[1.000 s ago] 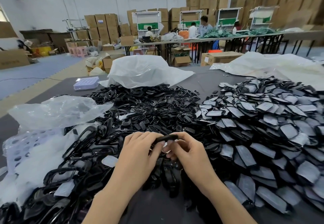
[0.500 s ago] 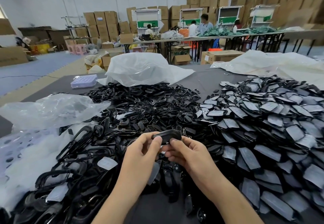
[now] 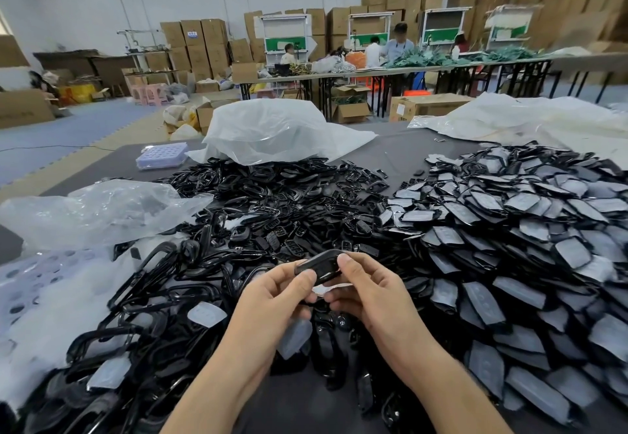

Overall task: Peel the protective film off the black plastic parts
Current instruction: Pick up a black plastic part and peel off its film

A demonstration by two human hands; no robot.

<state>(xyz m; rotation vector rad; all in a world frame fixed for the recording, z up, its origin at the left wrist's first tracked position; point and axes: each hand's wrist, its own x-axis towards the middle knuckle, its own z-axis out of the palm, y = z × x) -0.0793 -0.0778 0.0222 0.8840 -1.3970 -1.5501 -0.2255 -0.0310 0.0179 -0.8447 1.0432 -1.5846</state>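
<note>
Bench [image 3: 401, 151], dark: filmed stock [image 3: 509, 229] heaped at 3 o'clock, bare black parts [image 3: 272, 202] at 11 o'clock.
Left hand [image 3: 272, 301], 6 o'clock: thumb and fingers pinch the left end of the held part [image 3: 319, 265].
Right hand [image 3: 367, 294], 5 o'clock: fingertips clamp its right end, forefinger on the top edge.
Held part, centre, above the near heap: edge-on a second ago, now raised and tipped face-up. The face looks glossy, so the film is probably off and the part ready for the bare heap.

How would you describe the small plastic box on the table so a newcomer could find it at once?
Go to the far left corner of the grey table, just left of the white plastic bag. There lies the pale lilac compartment box, rigid and shallow, unlike the limp bags and black parts.
</note>
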